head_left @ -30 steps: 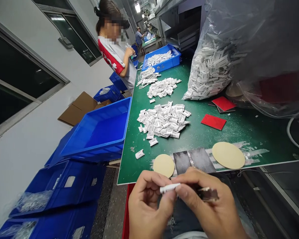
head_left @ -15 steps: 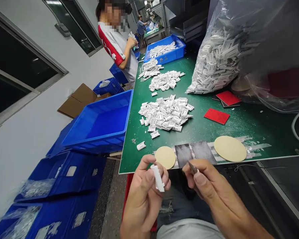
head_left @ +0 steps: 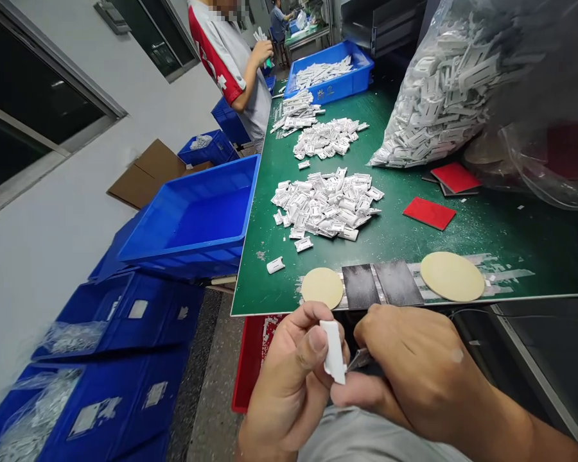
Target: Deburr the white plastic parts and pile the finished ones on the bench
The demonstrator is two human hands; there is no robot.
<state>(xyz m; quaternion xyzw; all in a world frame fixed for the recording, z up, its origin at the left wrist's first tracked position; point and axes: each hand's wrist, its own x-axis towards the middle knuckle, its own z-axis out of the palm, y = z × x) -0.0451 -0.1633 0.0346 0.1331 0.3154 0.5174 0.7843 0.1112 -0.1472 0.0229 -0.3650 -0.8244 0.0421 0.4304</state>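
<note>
Both hands have closed together since the earlier frame, over the near edge of the table.

Green-topped table (head_left: 491,240) runs away from the wearer, with a blue crate (head_left: 190,256) along its left edge and a blue tote (head_left: 328,92) at its far end. A co-worker (head_left: 234,67) stands beyond the far left corner. A clear plastic bag (head_left: 438,96) of white parts slumps at the right edge, apparently kept within reach. Loose white parts (head_left: 325,202) lie piled mid-table. Two tan discs (head_left: 451,276) and dark strips (head_left: 360,285) sit at the near edge.

Left hand (head_left: 289,372) pinches a white plastic part (head_left: 334,351) upright between thumb and fingers, just past the near edge, presenting its side. Right hand (head_left: 414,366) grips a small metal blade (head_left: 359,359), mostly hidden, closely beside that part.
</note>
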